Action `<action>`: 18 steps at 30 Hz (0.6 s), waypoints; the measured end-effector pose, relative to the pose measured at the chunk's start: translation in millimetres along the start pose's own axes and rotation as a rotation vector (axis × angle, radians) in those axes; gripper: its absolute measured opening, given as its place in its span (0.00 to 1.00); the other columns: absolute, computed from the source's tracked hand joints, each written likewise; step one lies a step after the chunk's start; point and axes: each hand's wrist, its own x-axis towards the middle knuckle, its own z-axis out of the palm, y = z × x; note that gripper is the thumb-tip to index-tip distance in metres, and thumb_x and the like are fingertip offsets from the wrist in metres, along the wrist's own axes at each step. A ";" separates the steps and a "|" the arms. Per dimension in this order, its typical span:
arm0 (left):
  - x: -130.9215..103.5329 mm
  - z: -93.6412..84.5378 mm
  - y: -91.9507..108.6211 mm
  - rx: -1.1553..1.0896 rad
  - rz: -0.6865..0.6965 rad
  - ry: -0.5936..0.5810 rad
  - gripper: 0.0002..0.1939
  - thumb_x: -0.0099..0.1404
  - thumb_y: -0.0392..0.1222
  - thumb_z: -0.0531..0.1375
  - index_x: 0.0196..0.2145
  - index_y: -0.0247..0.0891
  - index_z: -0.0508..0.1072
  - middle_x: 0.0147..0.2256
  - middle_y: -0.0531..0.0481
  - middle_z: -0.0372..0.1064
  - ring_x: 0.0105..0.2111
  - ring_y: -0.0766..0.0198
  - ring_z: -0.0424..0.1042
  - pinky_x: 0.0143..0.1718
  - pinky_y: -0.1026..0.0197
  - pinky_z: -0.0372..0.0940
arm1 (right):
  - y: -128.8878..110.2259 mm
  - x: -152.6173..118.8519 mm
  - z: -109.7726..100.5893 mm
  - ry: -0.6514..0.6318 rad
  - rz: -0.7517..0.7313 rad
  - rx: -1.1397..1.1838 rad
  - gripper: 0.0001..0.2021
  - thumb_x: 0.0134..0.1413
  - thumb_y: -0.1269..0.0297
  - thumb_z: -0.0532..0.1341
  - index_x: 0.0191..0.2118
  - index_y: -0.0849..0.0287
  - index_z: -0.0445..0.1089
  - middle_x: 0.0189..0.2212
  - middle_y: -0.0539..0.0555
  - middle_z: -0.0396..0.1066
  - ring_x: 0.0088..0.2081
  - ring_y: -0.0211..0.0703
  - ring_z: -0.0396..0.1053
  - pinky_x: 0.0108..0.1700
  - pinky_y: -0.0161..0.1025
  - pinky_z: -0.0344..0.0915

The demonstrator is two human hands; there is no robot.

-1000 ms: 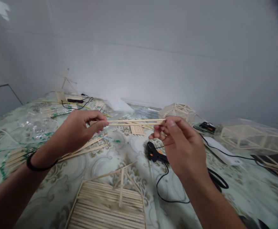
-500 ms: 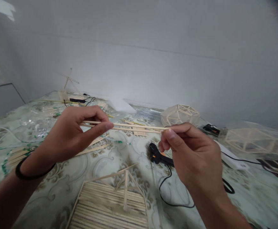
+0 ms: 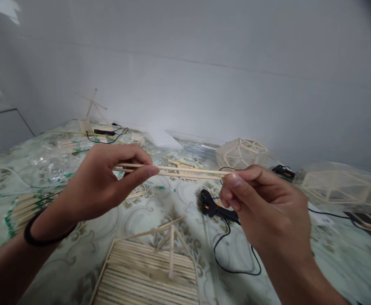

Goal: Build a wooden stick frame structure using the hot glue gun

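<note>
Two thin wooden sticks [image 3: 191, 170] stretch side by side between my hands, held level above the table. My left hand [image 3: 109, 182] pinches them with thumb and fingers, and their near ends poke out inside its palm. Their other ends are gripped between thumb and forefinger of my right hand [image 3: 264, 207]. Below them, at the front, lies a panel of sticks laid in rows [image 3: 143, 275], with a small stick frame [image 3: 171, 250] standing on it. A black glue gun [image 3: 215, 205] rests on the table just left of my right hand, its cord looping forward.
A patterned cloth [image 3: 86, 254] covers the table. Bundled sticks [image 3: 26, 207] and clear plastic wrapping [image 3: 51, 163] lie to the left. Covered stick frames stand at the right, a rounded one [image 3: 241, 152] and a longer one [image 3: 344, 182]. A wall [image 3: 185, 84] rises behind.
Both hands have shifted slightly to the right in view, the sticks still held between them. The glue gun and the stick panel look unmoved on the table.
</note>
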 end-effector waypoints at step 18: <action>-2.0 -7.5 1.7 0.029 0.007 -0.020 0.09 0.72 0.42 0.65 0.32 0.41 0.79 0.30 0.59 0.80 0.29 0.71 0.75 0.34 0.70 0.64 | -2.5 -5.1 1.6 0.005 0.007 -0.073 0.11 0.58 0.59 0.75 0.30 0.56 0.77 0.20 0.46 0.72 0.20 0.30 0.67 0.21 0.26 0.64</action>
